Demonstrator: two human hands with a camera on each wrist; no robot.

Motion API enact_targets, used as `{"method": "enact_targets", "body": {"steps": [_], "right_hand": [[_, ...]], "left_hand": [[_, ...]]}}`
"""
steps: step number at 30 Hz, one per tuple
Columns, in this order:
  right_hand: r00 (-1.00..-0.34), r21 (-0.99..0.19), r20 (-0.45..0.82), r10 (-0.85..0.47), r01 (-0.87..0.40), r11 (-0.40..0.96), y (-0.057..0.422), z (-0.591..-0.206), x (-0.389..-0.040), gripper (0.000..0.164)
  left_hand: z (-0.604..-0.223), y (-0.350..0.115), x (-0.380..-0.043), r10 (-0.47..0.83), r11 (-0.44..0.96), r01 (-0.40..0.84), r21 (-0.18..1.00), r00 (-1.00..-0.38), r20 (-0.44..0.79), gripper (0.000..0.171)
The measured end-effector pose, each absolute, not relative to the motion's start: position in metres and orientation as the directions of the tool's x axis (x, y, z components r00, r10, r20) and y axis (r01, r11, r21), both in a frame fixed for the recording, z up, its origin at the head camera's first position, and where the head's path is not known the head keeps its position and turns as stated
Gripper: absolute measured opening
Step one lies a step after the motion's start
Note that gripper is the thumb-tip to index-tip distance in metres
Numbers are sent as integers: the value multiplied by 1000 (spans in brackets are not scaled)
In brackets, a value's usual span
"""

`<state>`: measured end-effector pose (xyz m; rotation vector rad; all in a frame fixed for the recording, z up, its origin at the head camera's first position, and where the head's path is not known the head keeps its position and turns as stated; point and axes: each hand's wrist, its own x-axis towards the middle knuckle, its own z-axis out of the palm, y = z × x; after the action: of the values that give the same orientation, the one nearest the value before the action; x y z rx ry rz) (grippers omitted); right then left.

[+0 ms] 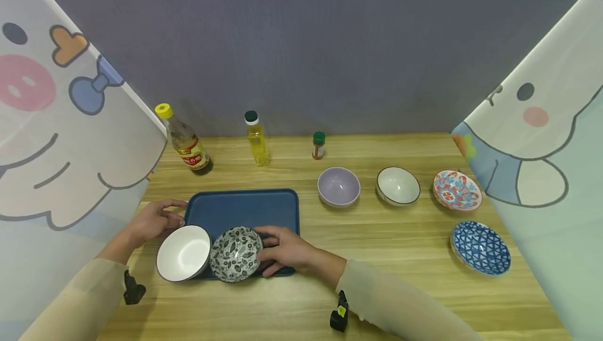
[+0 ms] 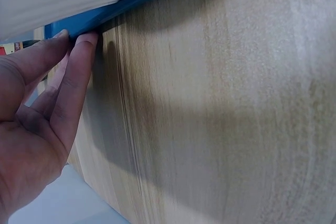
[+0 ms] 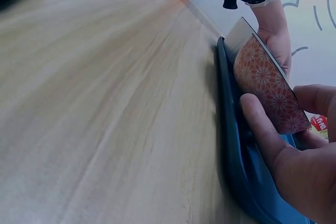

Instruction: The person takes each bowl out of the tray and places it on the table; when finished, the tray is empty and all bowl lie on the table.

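A blue tray lies on the table in front of the person. At its left edge my left hand pinches the rim, thumb and fingertips meeting there in the left wrist view. Beside that hand, a white bowl with a dark rim stands on the tray's near left corner. Just right of it is a bowl with a black-and-white leaf pattern inside; its outside is reddish and flowered. My right hand grips this patterned bowl by its right side, and the bowl tilts over the tray.
Behind the tray stand a sauce bottle with a yellow cap, an oil bottle and a small green-capped jar. To the right are a purple bowl, a white bowl, a red-patterned bowl and a blue-patterned bowl.
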<state>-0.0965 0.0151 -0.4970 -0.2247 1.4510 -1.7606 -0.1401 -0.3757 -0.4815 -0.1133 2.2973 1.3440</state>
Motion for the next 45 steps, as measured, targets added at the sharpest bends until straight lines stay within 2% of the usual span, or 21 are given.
{"method": "enact_targets", "body": {"steps": [12,24,35,45], "right_hand": [[-686,-876,-327,-650,478,-63,16,-495,-96,66],[-699,-867,-322,-638,489,-98,20,-492,-96,63],[-693,-885,-263,-671,450,-118,33,-471,-95,64],[-705,-905,-229,-671,409,-121,64,-447,-101,66]], "left_hand": [[-476,-372,-151,152,523,-295,799,-891,-429,60],[-478,-373,-150,147,520,-309,796,-886,-441,62],[-480,-374,-143,160,518,-300,801,-886,-436,60],[-480,-374,-140,168,524,-297,798,-883,-439,58]]}}
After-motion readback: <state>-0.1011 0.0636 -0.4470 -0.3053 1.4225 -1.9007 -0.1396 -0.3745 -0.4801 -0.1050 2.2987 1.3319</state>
